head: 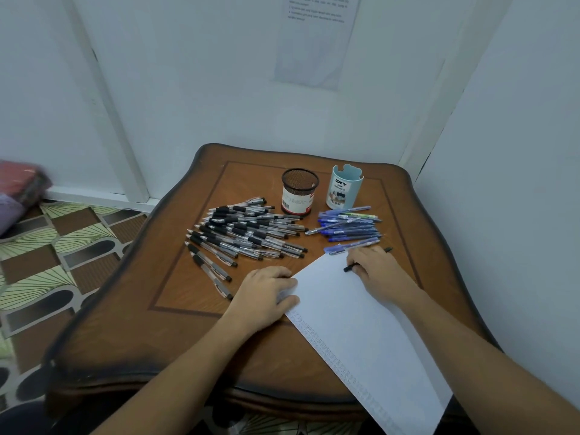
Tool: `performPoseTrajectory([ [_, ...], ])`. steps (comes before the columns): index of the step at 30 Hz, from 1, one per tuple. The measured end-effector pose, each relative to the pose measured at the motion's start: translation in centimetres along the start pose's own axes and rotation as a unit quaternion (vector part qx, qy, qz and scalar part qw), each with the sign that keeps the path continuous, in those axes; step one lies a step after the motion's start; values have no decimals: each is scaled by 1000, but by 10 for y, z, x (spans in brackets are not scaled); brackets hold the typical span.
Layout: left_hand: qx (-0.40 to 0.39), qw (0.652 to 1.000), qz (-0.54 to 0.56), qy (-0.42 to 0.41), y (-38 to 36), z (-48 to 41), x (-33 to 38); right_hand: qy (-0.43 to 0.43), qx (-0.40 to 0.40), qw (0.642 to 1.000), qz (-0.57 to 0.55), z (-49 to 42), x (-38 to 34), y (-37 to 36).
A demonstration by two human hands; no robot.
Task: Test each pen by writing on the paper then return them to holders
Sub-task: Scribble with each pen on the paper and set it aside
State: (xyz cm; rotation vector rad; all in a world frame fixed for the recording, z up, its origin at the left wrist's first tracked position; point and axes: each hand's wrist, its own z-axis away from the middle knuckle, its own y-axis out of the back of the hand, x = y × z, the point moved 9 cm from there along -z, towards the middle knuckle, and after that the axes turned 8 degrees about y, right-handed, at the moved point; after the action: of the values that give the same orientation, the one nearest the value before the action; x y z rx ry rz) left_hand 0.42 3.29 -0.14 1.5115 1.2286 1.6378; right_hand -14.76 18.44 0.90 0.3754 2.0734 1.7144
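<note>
Though mostly hidden under the right hand [379, 271], shows as a black pen [350, 267]: tip out at lower left, tail poking out upper right. Slants across the top corner of the paper [361, 318], tip on the sheet. Pinched in curled fingers, exact grip unclear. Pressed down on the paper's left edge by the left hand [266, 291], fingers loosely bent. Unreadable marks along that edge. Cut off by the frame at the paper's near end.
</note>
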Motion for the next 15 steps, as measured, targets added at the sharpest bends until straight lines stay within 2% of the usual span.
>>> performPoseTrajectory([
  [4, -5, 1000, 9, -5, 2, 3, 3, -33, -32, 999, -5, -21, 0, -3],
  [8, 15, 999, 38, 11, 4, 4, 1, -49, -24, 998, -21, -30, 3, -1],
  [12, 51, 994, 83, 50, 7, 12, -5, -43, 34, 998, -34, -24, -8, 8],
  [15, 89, 991, 82, 55, 11, 21, -2, -41, 83, 990, -106, -13, -25, 23],
])
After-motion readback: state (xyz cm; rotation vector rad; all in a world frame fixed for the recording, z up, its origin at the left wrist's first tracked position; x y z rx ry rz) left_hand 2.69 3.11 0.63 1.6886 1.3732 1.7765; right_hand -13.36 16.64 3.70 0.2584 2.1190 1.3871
